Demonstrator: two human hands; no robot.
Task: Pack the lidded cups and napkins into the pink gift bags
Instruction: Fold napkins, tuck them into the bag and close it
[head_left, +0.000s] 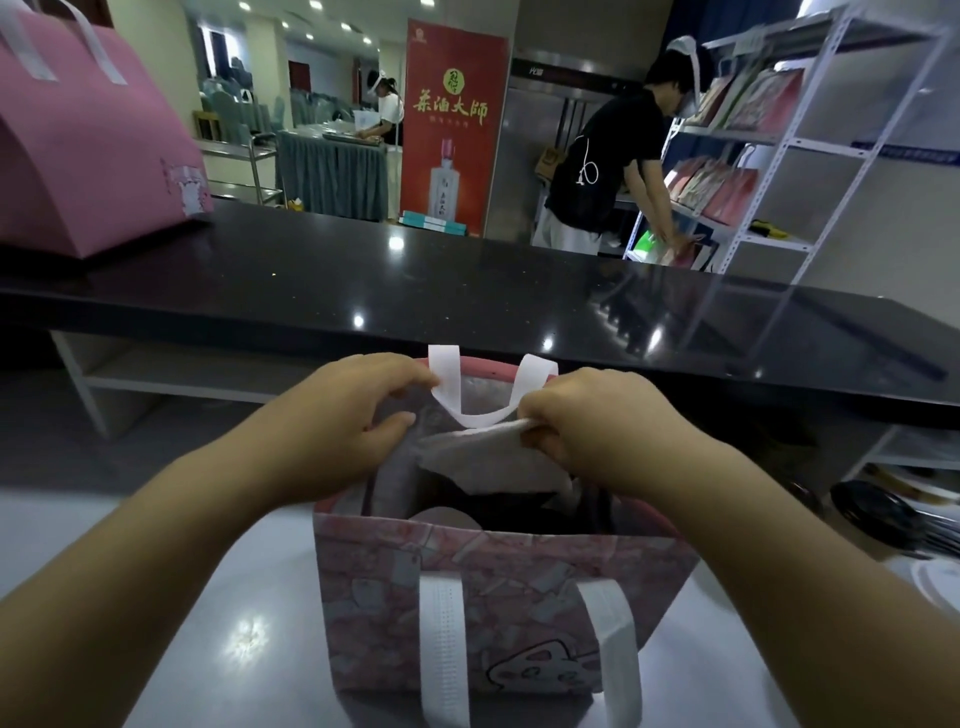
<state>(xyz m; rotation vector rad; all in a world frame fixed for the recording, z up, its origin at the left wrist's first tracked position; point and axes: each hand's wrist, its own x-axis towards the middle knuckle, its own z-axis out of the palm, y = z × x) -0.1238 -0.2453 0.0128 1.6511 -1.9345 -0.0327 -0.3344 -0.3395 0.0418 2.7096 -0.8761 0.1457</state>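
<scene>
A pink gift bag (498, 597) with white handles stands open on the grey worktop right in front of me. My left hand (343, 415) grips the far rim of the bag beside the rear handle. My right hand (587, 421) pinches a white napkin (488, 457) over the bag's mouth. Inside the bag, the pale rim of a lidded cup (447, 517) shows near the front wall; the rest of the inside is dark.
A second pink gift bag (88, 145) stands on the black counter (415, 280) at the far left. Black lids (878, 514) lie at the right edge. A person bends at a white shelf rack (810, 135) behind the counter.
</scene>
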